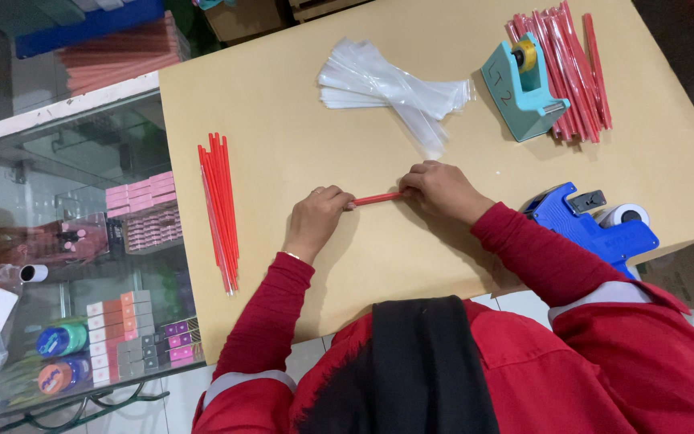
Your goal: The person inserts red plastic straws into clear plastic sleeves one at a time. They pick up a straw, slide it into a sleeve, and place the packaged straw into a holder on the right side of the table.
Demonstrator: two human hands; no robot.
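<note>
Both hands pinch one thin red stick (377, 198) flat on the smooth tan worktop (299, 96), mid-front: left hand (317, 219) closed on one end, right hand (442, 190) on the other.

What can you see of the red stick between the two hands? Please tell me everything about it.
The red stick is thin, straight and plain red, and what it is made of cannot be told. It lies almost level, slightly higher at its right end, low over the tan paper sheet that covers the table. The left hand pinches one end and the right hand pinches the other, so both tips are hidden and only the middle shows. Whether it touches the sheet is unclear.
</note>
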